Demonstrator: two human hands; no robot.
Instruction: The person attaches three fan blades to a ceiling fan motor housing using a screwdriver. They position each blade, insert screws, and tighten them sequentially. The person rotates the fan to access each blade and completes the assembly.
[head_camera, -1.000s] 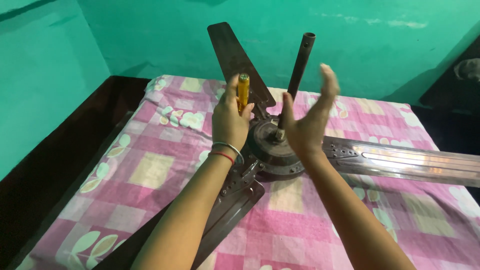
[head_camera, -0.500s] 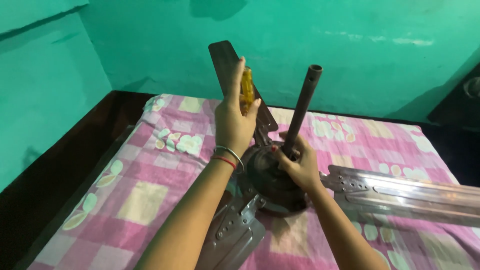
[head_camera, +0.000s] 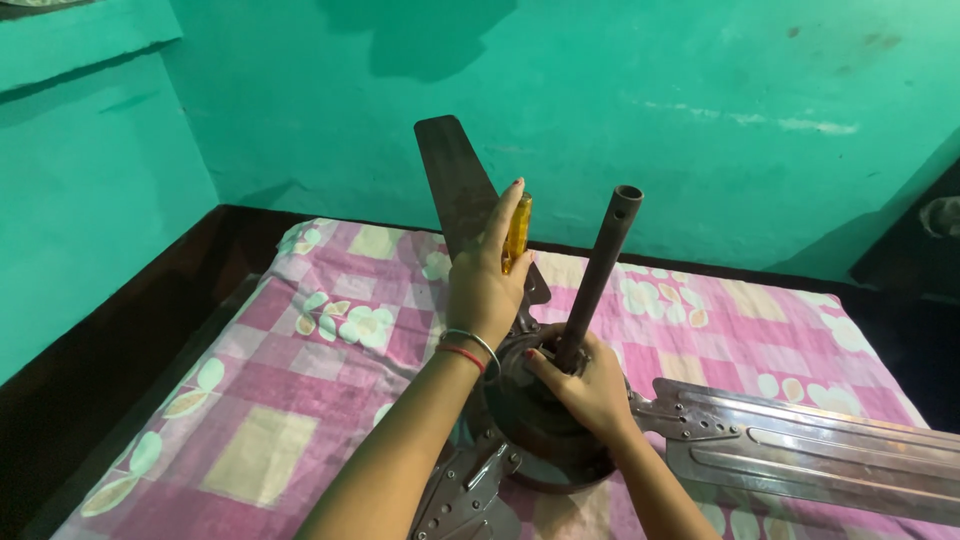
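A dark ceiling fan lies on a bed, its round motor hub (head_camera: 545, 430) between my arms. My left hand (head_camera: 485, 285) grips a screwdriver with a yellow handle (head_camera: 517, 232), held upright above the hub's left side. My right hand (head_camera: 590, 385) is closed around the base of the fan's dark downrod (head_camera: 600, 270), which rises tilted from the hub. One dark blade (head_camera: 455, 180) points away toward the wall, a shiny metal blade (head_camera: 820, 450) reaches right, and a third blade (head_camera: 465, 495) runs toward me under my left arm.
The bed carries a pink checked sheet with leaf prints (head_camera: 320, 340). A dark wooden bed frame (head_camera: 130, 350) runs along the left. Green walls (head_camera: 700, 90) close in at the back and left. A dark object (head_camera: 915, 250) stands at the right edge.
My right hand went from open and raised beside the downrod to closed on its base. My left hand stayed up with the screwdriver. The view moved closer to the fan.
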